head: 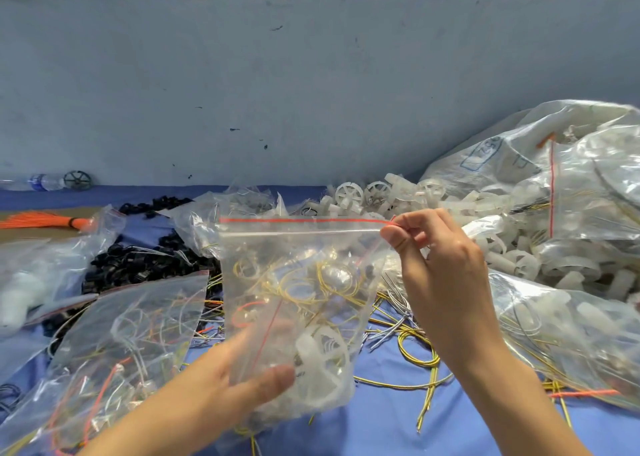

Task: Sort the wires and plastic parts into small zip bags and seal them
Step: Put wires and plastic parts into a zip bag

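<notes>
A person's left hand [242,379] grips the lower edge of a clear plastic zip bag [298,247]. Its thumb is curled across the front and its fingers are behind, holding the bag upright above a blue cloth-covered table [381,421]. The right hand [440,265] pinches the bag's top right corner between thumb and forefinger, at the end of the zip strip just under a red stripe, with the other fingers curled in. Whether the zip is pressed closed cannot be told.

Inside the bag, between the two hands, are thin yellow wires [294,282], a loop of orange wire [242,313] and a white plastic spoked wheel [322,358].

Just left of the left hand lies a second clear bag of mixed wires [131,344], and beyond it a heap of small black plastic parts [138,265]. Below the right hand, loose yellow and grey wires [415,355] sprawl on the table. Beyond and to the right of the right hand are a pile of white plastic wheels [381,195] and large clear sacks of white parts [571,185].
</notes>
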`<action>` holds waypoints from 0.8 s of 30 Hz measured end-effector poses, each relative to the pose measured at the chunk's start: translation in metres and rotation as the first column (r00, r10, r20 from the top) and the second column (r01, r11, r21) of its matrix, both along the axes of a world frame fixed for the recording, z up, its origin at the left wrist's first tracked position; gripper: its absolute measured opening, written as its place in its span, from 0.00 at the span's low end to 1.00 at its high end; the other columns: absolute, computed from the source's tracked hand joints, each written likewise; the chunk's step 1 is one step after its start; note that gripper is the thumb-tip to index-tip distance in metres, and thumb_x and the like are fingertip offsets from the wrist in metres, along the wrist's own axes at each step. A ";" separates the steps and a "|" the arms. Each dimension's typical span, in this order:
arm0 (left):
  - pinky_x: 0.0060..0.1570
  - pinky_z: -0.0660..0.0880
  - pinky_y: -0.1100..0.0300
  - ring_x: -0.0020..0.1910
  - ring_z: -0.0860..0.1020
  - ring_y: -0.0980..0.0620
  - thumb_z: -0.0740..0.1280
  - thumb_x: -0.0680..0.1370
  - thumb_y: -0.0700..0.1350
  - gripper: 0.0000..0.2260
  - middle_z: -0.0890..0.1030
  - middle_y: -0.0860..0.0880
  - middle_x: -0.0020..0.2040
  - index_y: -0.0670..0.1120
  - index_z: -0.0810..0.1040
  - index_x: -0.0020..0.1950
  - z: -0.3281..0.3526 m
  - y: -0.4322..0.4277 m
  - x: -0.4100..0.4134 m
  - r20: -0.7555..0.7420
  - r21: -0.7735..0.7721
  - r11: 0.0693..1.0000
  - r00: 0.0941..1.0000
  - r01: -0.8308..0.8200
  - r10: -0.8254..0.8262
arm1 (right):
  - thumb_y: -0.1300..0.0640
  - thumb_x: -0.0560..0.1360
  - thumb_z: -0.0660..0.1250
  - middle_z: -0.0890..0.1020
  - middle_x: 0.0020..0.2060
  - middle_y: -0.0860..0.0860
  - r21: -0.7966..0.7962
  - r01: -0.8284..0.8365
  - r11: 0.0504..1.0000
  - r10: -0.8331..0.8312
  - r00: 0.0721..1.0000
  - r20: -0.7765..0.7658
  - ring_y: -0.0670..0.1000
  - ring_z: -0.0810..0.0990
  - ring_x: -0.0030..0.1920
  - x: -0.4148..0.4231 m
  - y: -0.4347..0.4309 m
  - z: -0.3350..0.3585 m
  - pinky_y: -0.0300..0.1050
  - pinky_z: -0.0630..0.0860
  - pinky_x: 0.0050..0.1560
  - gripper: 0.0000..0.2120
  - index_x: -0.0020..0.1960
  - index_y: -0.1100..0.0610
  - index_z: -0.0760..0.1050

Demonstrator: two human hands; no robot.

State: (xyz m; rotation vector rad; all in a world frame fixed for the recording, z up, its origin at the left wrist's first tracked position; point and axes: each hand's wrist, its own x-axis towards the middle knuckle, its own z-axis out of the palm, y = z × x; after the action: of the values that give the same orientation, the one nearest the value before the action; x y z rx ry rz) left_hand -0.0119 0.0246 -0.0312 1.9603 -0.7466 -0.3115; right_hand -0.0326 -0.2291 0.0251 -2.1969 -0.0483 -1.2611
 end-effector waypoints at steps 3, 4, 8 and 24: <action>0.50 0.71 0.75 0.54 0.77 0.71 0.65 0.73 0.60 0.15 0.80 0.67 0.55 0.67 0.77 0.60 -0.004 -0.006 -0.005 -0.016 -0.036 0.978 0.979 -0.206 0.205 | 0.48 0.77 0.67 0.81 0.40 0.41 0.142 -0.114 0.983 0.121 0.992 -0.042 0.41 0.78 0.41 0.005 0.001 -0.007 0.35 0.72 0.41 0.04 0.45 0.46 0.76; 0.47 0.74 0.70 0.48 0.80 0.66 0.65 0.73 0.59 0.13 0.84 0.59 0.49 0.62 0.81 0.55 -0.005 -0.008 -0.005 -0.054 -0.069 0.949 0.951 -0.309 0.305 | 0.46 0.78 0.66 0.82 0.40 0.41 0.239 -0.174 0.955 0.196 0.978 -0.072 0.41 0.79 0.41 0.006 0.003 -0.010 0.32 0.71 0.39 0.05 0.46 0.46 0.76; 0.44 0.74 0.54 0.37 0.80 0.47 0.67 0.77 0.55 0.17 0.84 0.38 0.39 0.41 0.84 0.46 -0.006 -0.018 0.001 -0.366 -0.177 0.774 0.771 -0.607 0.521 | 0.32 0.71 0.61 0.83 0.49 0.43 0.570 -0.347 0.745 0.553 0.799 -0.237 0.41 0.81 0.49 0.012 0.015 -0.034 0.37 0.74 0.51 0.21 0.58 0.43 0.75; 0.50 0.80 0.50 0.58 0.81 0.44 0.62 0.80 0.54 0.17 0.80 0.41 0.63 0.48 0.79 0.64 0.005 -0.037 -0.009 -0.614 -0.613 0.735 0.761 -0.291 -0.211 | 0.37 0.68 0.71 0.82 0.59 0.51 0.908 -0.232 0.349 0.839 0.508 -0.193 0.55 0.83 0.55 0.010 0.020 -0.060 0.66 0.75 0.61 0.25 0.61 0.46 0.79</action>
State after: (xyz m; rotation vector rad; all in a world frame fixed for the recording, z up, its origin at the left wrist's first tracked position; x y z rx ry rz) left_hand -0.0212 -0.0120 -0.0258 1.0263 -0.2660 -0.5664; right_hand -0.0227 -0.2091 -0.0348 -1.3918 0.0053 0.0606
